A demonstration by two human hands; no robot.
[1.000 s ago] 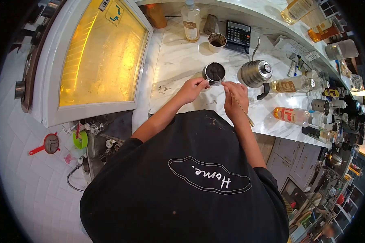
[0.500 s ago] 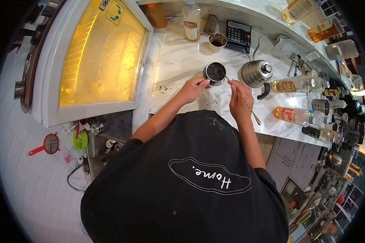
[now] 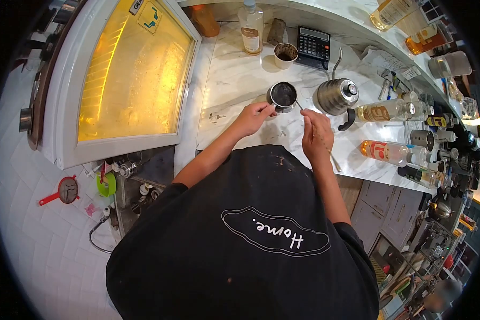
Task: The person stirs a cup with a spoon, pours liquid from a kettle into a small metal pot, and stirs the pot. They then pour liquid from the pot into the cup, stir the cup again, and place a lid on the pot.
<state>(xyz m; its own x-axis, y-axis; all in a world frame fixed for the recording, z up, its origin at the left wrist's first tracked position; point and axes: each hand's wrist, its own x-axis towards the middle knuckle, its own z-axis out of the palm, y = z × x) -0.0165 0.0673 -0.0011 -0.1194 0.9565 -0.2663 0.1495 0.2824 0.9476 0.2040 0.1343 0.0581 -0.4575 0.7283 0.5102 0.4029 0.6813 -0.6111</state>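
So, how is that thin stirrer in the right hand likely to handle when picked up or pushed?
The stirrer is probably stiff, as it looks straight where it sticks out past the right hand. It is likely light, being so slim. Pushed along the smooth-looking counter, such a narrow rod might roll.

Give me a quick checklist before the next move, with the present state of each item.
1. Left hand holding the metal cup: ok, at its near edge.
2. Right hand gripping the thin rod: ok.
3. Rod's far end clear of the cup: cannot tell; it appears right at the rim.
4. Cup's base flat on the counter: cannot tell, hidden from above.
5. Right hand clear of the kettle: ok, a gap shows.
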